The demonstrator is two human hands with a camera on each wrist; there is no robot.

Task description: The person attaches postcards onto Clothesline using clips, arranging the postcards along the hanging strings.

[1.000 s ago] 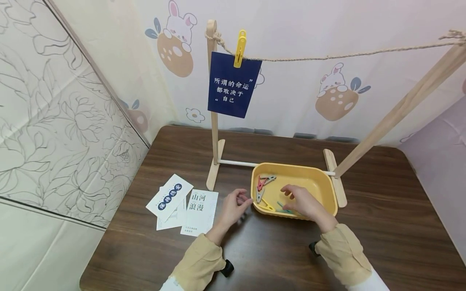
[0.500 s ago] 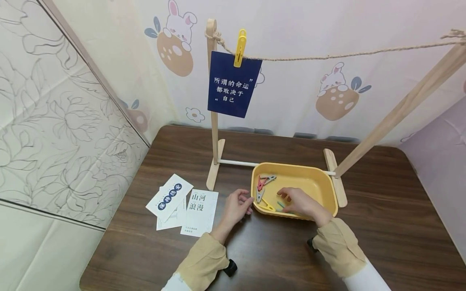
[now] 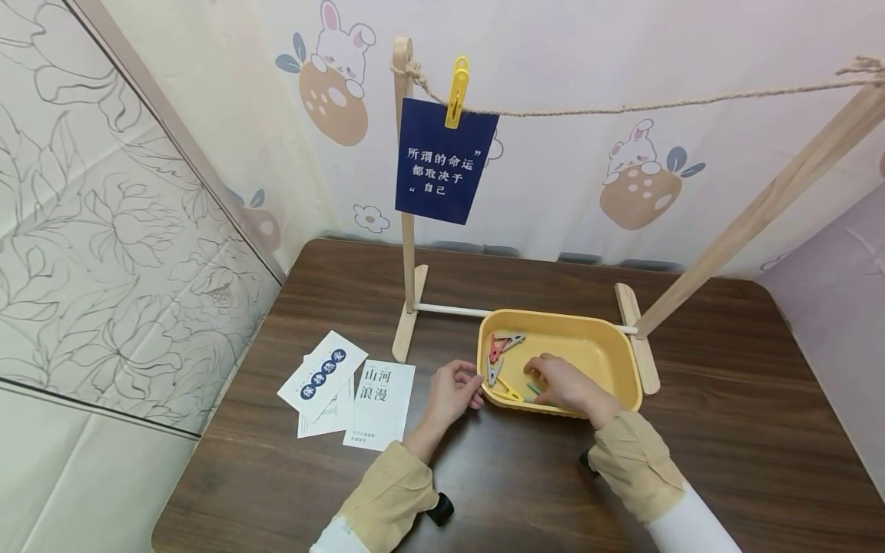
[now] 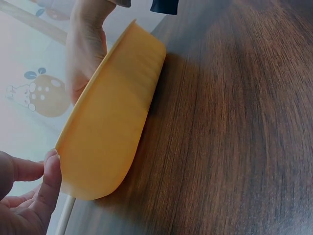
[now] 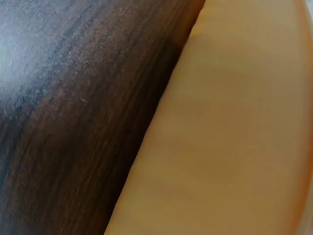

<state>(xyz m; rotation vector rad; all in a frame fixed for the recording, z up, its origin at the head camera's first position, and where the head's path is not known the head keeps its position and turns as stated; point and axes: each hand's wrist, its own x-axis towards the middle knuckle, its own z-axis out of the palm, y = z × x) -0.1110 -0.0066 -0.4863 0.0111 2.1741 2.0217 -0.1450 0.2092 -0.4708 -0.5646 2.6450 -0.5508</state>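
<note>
Moves bent right hand (image 3: 563, 382) nearer green clip (image 3: 534, 389), apparently mid-pickup; cannot tell if gripped; touches tray (image 3: 567, 329) with half-open left hand (image 3: 452, 392).

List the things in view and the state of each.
Tray: upright, uncovered
Left hand: fingers bent, at the tray's edge
Right hand: in the tray at the green clip, grip unclear
Upper yellow clip: clamped on blue card and rope
Blue card: hanging
Red clip: lying in tray
White cards: lying on table, partly overlapping
Rope: strung up, slightly slack
</note>
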